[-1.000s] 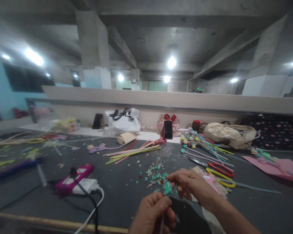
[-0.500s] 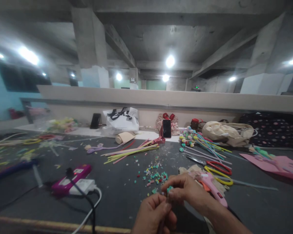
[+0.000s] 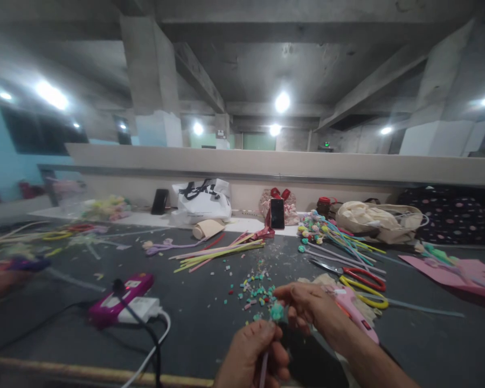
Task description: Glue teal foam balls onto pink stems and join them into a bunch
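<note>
My left hand [image 3: 253, 350] is closed around a thin pale-lilac stem [image 3: 263, 369] at the lower middle. On top of the stem sits a small teal flower head [image 3: 277, 311], just above my left thumb and finger. My right hand [image 3: 313, 310] is beside the flower head on its right. Its fingers are loosely bent and apart, with nothing visible between them. Beyond both hands, many small teal, white, yellow and red snipped bits [image 3: 258, 288] lie scattered on the dark tabletop [image 3: 202, 318].
Right of my hands lie a pink glue gun [image 3: 355, 312] on a cloth and red-and-yellow-handled scissors [image 3: 364, 280]. Finished stems [image 3: 335, 234] and loose coloured sticks [image 3: 218, 253] lie farther back. A magenta power strip [image 3: 121, 296] stands left. Another person's hand [image 3: 4, 277] is at far left.
My right hand has drawn away from the teal flower head, its fingers now apart, so the flower shows fully. The other person's hand at far left has come farther into view.
</note>
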`<state>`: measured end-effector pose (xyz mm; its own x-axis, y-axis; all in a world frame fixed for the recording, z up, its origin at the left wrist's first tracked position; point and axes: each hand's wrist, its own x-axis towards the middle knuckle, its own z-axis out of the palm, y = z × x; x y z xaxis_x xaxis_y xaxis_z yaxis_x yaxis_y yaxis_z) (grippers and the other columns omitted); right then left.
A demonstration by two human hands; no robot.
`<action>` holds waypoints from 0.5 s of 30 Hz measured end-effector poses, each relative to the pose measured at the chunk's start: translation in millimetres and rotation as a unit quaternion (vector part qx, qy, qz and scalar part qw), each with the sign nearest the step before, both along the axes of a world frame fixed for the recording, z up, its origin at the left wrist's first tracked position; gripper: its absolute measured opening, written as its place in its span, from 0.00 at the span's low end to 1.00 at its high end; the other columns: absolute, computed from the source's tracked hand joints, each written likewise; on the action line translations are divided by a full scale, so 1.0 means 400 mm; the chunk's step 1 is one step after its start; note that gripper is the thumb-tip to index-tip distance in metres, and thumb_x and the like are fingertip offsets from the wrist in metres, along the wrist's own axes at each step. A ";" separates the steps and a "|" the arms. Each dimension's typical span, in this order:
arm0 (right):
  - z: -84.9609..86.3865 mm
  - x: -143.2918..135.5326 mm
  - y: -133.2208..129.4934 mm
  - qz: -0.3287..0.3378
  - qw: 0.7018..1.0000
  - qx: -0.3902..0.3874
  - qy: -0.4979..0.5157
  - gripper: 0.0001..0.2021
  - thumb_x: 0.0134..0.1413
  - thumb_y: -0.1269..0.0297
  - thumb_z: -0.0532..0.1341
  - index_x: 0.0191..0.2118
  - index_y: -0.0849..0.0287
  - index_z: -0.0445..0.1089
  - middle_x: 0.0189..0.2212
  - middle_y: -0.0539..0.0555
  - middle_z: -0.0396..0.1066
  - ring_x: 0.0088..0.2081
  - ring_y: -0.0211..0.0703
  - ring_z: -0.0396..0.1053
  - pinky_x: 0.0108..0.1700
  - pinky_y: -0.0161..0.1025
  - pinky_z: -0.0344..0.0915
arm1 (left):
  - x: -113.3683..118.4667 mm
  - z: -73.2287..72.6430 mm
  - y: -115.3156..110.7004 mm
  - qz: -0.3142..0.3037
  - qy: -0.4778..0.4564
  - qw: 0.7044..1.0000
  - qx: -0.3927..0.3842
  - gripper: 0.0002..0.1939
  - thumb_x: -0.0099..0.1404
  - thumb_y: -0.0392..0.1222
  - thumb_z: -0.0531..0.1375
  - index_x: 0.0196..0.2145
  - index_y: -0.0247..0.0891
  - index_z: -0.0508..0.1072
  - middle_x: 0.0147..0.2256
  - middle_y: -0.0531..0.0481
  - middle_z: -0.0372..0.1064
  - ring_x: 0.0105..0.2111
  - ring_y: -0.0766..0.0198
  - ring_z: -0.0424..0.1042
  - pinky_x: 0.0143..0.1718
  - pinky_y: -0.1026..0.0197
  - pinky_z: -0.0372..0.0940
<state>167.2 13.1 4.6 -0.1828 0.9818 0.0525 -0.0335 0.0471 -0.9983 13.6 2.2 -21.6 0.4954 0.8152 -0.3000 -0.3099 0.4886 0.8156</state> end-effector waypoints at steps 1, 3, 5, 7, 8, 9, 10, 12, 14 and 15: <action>-0.007 0.003 0.002 -0.007 1.000 -0.005 0.013 0.17 0.49 0.55 0.54 0.36 0.63 0.70 0.22 0.51 0.67 0.18 0.30 0.60 0.16 0.26 0.51 | -0.001 0.001 -0.001 0.005 -0.001 1.000 -0.006 0.12 0.52 0.48 0.57 0.26 0.34 0.65 0.14 0.55 0.65 0.12 0.72 0.64 0.11 0.75 0.51; -0.020 0.006 0.004 -0.012 1.000 -0.017 0.022 0.17 0.48 0.54 0.55 0.35 0.64 0.70 0.22 0.51 0.67 0.17 0.29 0.59 0.15 0.26 0.51 | -0.002 -0.001 -0.001 0.014 -0.006 1.000 -0.008 0.11 0.54 0.46 0.55 0.26 0.34 0.66 0.14 0.54 0.65 0.12 0.72 0.64 0.11 0.75 0.52; -0.025 0.004 0.001 -0.018 1.000 -0.014 0.011 0.15 0.47 0.56 0.56 0.34 0.63 0.70 0.21 0.50 0.67 0.16 0.28 0.57 0.15 0.26 0.50 | 0.001 -0.003 0.000 0.016 -0.016 1.000 -0.002 0.10 0.55 0.45 0.54 0.26 0.33 0.66 0.14 0.54 0.65 0.12 0.73 0.64 0.11 0.75 0.53; -0.022 -0.002 -0.006 -0.019 1.000 -0.001 -0.006 0.13 0.45 0.59 0.58 0.34 0.62 0.70 0.21 0.48 0.66 0.16 0.28 0.57 0.16 0.26 0.50 | 0.005 -0.004 0.000 0.011 -0.019 1.000 0.002 0.11 0.55 0.45 0.55 0.26 0.33 0.66 0.14 0.54 0.65 0.12 0.73 0.64 0.11 0.76 0.53; -0.018 -0.007 -0.011 -0.015 1.000 0.005 -0.013 0.12 0.43 0.61 0.59 0.35 0.62 0.70 0.21 0.48 0.66 0.17 0.28 0.58 0.17 0.26 0.51 | 0.006 -0.004 0.000 0.009 -0.017 1.000 0.004 0.11 0.54 0.45 0.55 0.25 0.33 0.66 0.14 0.54 0.65 0.12 0.74 0.64 0.11 0.76 0.53; -0.013 -0.013 -0.015 -0.007 1.000 0.009 -0.018 0.13 0.42 0.62 0.60 0.36 0.61 0.70 0.22 0.48 0.66 0.18 0.29 0.59 0.17 0.26 0.51 | 0.007 -0.003 -0.001 0.005 -0.011 1.000 0.008 0.12 0.54 0.46 0.56 0.25 0.33 0.67 0.14 0.54 0.65 0.12 0.74 0.64 0.11 0.76 0.52; -0.008 -0.019 -0.019 0.001 1.000 0.011 -0.021 0.14 0.40 0.63 0.61 0.37 0.61 0.69 0.22 0.48 0.67 0.20 0.30 0.60 0.18 0.27 0.52 | 0.008 -0.003 -0.001 0.000 -0.005 1.000 0.015 0.13 0.53 0.47 0.56 0.26 0.33 0.67 0.14 0.54 0.65 0.12 0.74 0.64 0.11 0.77 0.52; 0.000 -0.031 -0.024 0.010 0.999 0.015 -0.027 0.14 0.39 0.64 0.62 0.36 0.61 0.70 0.22 0.48 0.67 0.21 0.32 0.61 0.19 0.27 0.52 | 0.008 -0.004 0.001 -0.010 0.002 0.999 0.031 0.15 0.52 0.50 0.57 0.26 0.32 0.68 0.14 0.54 0.65 0.12 0.75 0.63 0.11 0.77 0.51; 0.003 -0.040 -0.025 0.011 0.999 0.017 -0.027 0.12 0.40 0.65 0.61 0.35 0.61 0.70 0.20 0.48 0.66 0.20 0.32 0.61 0.19 0.28 0.51 | 0.007 -0.009 0.005 -0.023 0.001 0.999 0.046 0.17 0.49 0.52 0.59 0.27 0.33 0.68 0.14 0.54 0.65 0.12 0.74 0.63 0.10 0.76 0.50; 0.003 -0.043 -0.025 0.010 1.000 0.017 -0.025 0.11 0.41 0.65 0.61 0.34 0.62 0.71 0.19 0.48 0.66 0.20 0.32 0.60 0.19 0.28 0.50 | 0.007 -0.012 0.008 -0.026 0.000 0.998 0.050 0.18 0.47 0.53 0.59 0.26 0.33 0.68 0.14 0.54 0.65 0.12 0.74 0.63 0.10 0.76 0.50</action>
<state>150.0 3.3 5.8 -0.2051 0.9758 0.0755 0.0146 0.0802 -0.9967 16.6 5.3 -26.6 0.5377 0.8143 -0.2185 -0.2856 0.4198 0.8615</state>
